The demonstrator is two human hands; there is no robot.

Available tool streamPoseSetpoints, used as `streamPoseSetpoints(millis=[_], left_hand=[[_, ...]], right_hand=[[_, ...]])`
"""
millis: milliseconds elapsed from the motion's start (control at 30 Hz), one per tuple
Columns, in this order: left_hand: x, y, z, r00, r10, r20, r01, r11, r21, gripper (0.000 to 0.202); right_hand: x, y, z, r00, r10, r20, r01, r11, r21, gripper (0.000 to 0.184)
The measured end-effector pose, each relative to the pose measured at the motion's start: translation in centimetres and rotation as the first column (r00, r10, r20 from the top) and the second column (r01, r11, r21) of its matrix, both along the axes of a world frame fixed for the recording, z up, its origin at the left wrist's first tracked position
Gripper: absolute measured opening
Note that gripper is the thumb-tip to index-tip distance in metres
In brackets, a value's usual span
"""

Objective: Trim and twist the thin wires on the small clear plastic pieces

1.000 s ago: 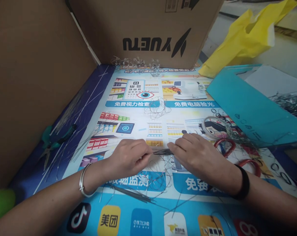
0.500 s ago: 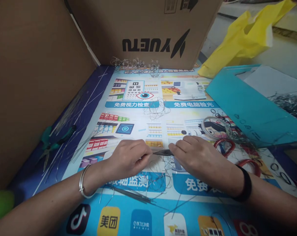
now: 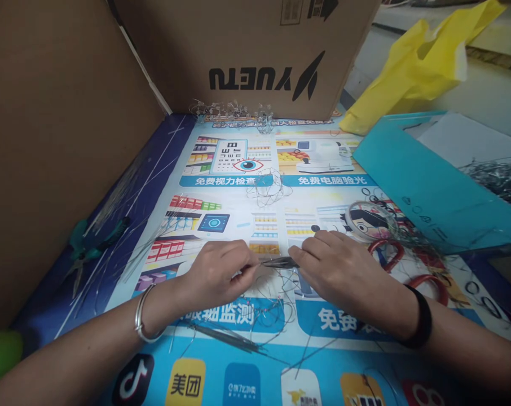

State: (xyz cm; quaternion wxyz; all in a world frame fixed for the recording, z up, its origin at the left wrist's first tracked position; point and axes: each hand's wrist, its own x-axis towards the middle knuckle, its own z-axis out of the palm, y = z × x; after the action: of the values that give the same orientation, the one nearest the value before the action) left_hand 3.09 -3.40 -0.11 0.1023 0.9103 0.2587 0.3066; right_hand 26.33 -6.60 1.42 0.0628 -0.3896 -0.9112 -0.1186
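My left hand (image 3: pixel 221 273), a silver bangle on its wrist, is closed in a pinch at the tip of a dark pointed tool. It seems to hold thin wire (image 3: pixel 276 282), which loops loosely below the fingers. My right hand (image 3: pixel 335 268), with a black band on the wrist, is wrapped around the tool, which looks like pliers (image 3: pixel 278 262). Their narrow jaws point left and meet the left fingertips; the grip is hidden by my palm. A bundle of straight wires (image 3: pixel 225 335) lies in front of the hands. An open wire shape (image 3: pixel 268 186) lies beyond them.
Green-handled cutters (image 3: pixel 86 248) and loose wires lie at left. Red handle loops (image 3: pixel 386 254) and a tape roll (image 3: pixel 368 220) are at right. A turquoise box (image 3: pixel 433 186) holds tangled wire. Cardboard (image 3: pixel 255 34) stands behind, with beaded wire pieces (image 3: pixel 230 108) before it.
Both hands stay in nearly the same place, with the tool's tip still at the left fingers. The tool's jaws look slightly more spread. The whole view has shifted very slightly.
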Motion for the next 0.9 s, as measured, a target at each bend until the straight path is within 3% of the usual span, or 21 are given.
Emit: streamPoseSetpoints(millis=[900], left_hand=[[0.01, -0.22, -0.16, 0.996, -0.017, -0.091, 0.025, 0.995, 0.094, 0.010]], right_hand=[[-0.44, -0.48, 0.42, 0.998, 0.013, 0.068, -0.016, 0.999, 0.036, 0.016]])
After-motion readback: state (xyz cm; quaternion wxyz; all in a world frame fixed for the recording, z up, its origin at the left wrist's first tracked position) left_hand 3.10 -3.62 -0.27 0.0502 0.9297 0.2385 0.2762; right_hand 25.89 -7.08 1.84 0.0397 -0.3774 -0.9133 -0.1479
